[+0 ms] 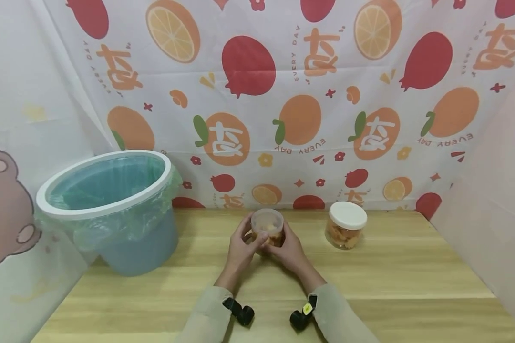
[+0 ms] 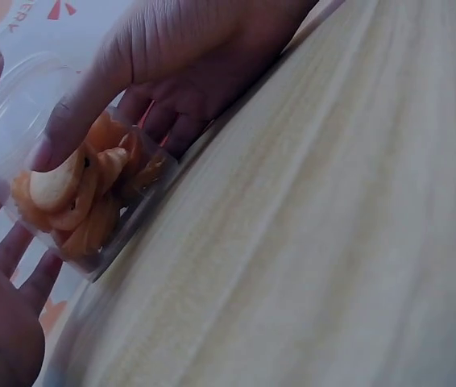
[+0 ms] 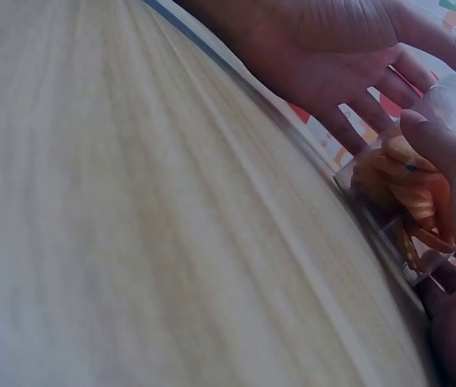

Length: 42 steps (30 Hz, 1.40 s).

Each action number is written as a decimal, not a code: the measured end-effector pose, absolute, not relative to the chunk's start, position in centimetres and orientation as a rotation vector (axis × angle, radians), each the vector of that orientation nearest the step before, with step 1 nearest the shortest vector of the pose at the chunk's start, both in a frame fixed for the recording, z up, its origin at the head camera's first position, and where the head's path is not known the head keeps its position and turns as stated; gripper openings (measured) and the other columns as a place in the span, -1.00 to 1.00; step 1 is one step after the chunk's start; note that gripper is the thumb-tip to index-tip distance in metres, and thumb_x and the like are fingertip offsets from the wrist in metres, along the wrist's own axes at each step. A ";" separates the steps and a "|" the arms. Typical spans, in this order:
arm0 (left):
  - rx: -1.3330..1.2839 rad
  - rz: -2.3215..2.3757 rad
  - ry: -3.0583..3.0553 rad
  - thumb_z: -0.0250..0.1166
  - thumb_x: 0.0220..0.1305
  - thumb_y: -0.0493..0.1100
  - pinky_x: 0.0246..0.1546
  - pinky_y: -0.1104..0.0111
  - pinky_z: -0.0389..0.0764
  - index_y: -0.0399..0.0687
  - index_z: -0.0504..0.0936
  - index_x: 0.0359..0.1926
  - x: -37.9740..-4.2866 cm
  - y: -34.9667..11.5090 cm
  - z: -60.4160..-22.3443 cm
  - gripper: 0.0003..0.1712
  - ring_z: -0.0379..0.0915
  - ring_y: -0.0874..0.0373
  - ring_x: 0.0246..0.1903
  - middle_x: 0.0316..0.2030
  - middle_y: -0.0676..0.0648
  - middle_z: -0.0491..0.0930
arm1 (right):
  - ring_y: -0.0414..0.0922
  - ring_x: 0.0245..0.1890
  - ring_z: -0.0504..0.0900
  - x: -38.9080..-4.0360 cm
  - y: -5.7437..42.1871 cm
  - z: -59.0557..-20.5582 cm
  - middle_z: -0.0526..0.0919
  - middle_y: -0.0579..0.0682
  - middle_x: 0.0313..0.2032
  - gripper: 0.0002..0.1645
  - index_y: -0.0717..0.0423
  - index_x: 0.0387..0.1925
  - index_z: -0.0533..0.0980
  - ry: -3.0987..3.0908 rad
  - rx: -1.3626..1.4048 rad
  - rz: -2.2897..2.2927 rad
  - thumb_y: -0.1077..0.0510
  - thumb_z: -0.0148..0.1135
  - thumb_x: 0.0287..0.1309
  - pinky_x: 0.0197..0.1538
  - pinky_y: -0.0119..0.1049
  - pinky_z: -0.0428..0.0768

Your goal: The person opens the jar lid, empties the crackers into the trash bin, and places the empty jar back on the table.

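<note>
Your right hand (image 1: 292, 248) grips the clear jar (image 1: 268, 220) between thumb and fingers; your left hand (image 1: 241, 247), fingers spread, flanks its other side. A white-lidded jar (image 1: 346, 224) stands right of your right hand; a lined bin (image 1: 139, 247), left of your left hand.

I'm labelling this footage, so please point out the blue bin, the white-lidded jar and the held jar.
Blue bin (image 1: 137, 248): head view, on its outer wall.
White-lidded jar (image 1: 345, 234): head view, on its clear side.
Held jar (image 2: 103, 193): left wrist view, on its clear side.
</note>
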<state>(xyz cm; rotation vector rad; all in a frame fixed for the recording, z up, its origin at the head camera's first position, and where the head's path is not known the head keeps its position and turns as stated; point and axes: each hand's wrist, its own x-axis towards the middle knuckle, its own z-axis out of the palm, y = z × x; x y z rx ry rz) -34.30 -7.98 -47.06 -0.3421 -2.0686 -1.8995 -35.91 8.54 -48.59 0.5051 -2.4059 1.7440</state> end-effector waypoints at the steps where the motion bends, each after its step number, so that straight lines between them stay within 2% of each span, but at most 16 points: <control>1: -0.339 -1.900 -2.071 0.43 0.22 -0.22 0.30 -0.09 0.47 -0.16 0.28 0.49 -34.2 -7.9 -47.0 -0.14 0.36 -0.19 0.38 0.41 -0.24 0.41 | 0.03 0.38 0.42 -35.9 8.6 -48.6 0.46 0.08 0.38 0.11 -0.09 0.54 0.15 -2.406 0.511 1.739 -0.01 0.56 0.04 0.43 0.07 0.36; 13: -0.287 -1.887 -2.049 0.52 0.10 -0.23 0.27 -0.08 0.47 -0.02 0.41 0.41 -34.6 -7.8 -47.0 -0.16 0.43 -0.15 0.30 0.33 -0.20 0.50 | 0.02 0.32 0.48 -35.8 8.6 -48.5 0.51 0.09 0.32 0.06 -0.08 0.51 0.20 -2.395 0.521 1.775 0.07 0.56 0.04 0.36 0.01 0.43; 19: -0.308 -1.883 -2.119 0.57 0.04 -0.15 0.37 -0.17 0.34 0.02 0.22 0.53 -35.5 -7.3 -47.1 0.06 0.27 -0.18 0.42 0.49 -0.12 0.29 | -0.07 0.21 0.53 -35.9 8.6 -48.7 0.56 0.04 0.27 0.05 -0.19 0.50 0.21 -2.408 0.488 1.778 0.07 0.56 0.04 0.28 -0.12 0.49; 21: -0.310 -1.871 -2.133 0.59 0.00 -0.13 0.40 -0.19 0.28 0.03 0.17 0.56 -35.8 -7.2 -47.1 0.14 0.21 -0.17 0.46 0.52 -0.09 0.24 | -0.06 0.22 0.53 -35.9 8.5 -48.7 0.56 0.03 0.27 0.05 -0.20 0.50 0.21 -2.402 0.497 1.783 0.08 0.55 0.04 0.30 -0.09 0.48; 27: -0.349 -1.864 -2.117 0.64 -0.07 -0.11 0.47 -0.11 0.20 0.02 0.07 0.59 -36.5 -6.7 -47.2 0.27 0.19 -0.07 0.48 0.53 -0.13 0.22 | 0.01 0.37 0.45 -36.1 8.5 -48.7 0.53 0.05 0.32 0.08 -0.18 0.50 0.23 -2.378 0.527 1.763 0.13 0.58 -0.03 0.45 0.10 0.31; 33: -0.326 -1.891 -2.102 0.66 -0.11 -0.15 0.46 -0.05 0.22 0.05 0.10 0.58 -36.4 -6.2 -47.0 0.28 0.22 -0.02 0.46 0.52 -0.04 0.27 | -0.03 0.32 0.50 -36.5 8.9 -48.6 0.59 0.01 0.27 0.05 -0.16 0.48 0.27 -2.401 0.553 1.732 0.15 0.57 -0.04 0.43 0.04 0.37; 37: -0.362 -1.891 -2.076 0.56 0.01 -0.16 0.49 -0.10 0.16 0.08 0.12 0.57 -36.2 -6.4 -47.0 0.16 0.19 -0.03 0.49 0.52 -0.04 0.26 | -0.09 0.24 0.55 -36.6 9.0 -48.6 0.62 -0.02 0.22 0.04 -0.18 0.48 0.26 -2.426 0.568 1.706 0.10 0.56 -0.01 0.35 -0.08 0.47; 42: -0.444 -1.875 -2.061 0.39 0.24 0.00 0.50 -0.23 0.06 0.00 0.11 0.58 -36.1 -6.8 -47.3 -0.01 0.11 -0.09 0.53 0.53 -0.12 0.23 | -0.11 0.20 0.53 -36.6 9.0 -48.7 0.58 -0.04 0.26 0.07 -0.24 0.49 0.24 -2.439 0.540 1.718 0.01 0.59 -0.03 0.27 -0.12 0.50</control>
